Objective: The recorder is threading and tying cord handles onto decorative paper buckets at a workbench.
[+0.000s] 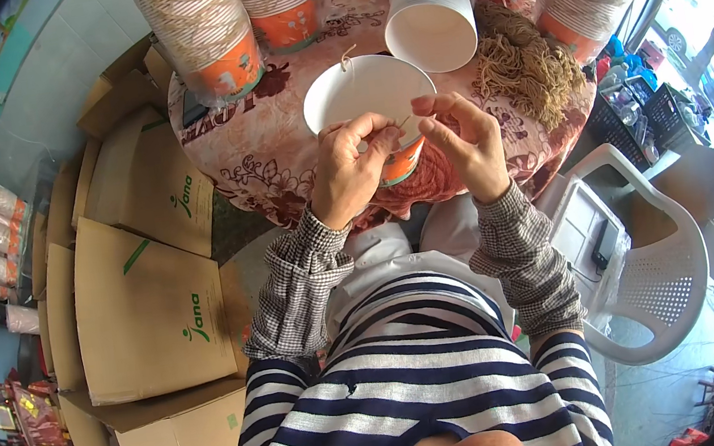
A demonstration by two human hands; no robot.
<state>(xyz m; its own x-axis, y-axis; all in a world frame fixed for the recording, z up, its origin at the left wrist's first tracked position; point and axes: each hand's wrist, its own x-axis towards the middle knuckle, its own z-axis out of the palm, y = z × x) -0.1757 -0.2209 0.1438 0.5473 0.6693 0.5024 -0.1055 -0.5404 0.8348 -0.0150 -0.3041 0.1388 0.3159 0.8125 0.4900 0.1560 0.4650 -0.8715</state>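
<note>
Paper bucket (348, 89) stands left of the twine bundle (526, 65); your left grip (345, 168) pinches cord (403, 122); I can't tell if your right grip (475, 144) does. Threading seems in hand; next, likely, pulling snug.

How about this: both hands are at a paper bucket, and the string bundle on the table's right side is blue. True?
Not quite: the head view shows that string bundle is tan. The left hand and right hand are at the paper bucket, as you said.
</note>
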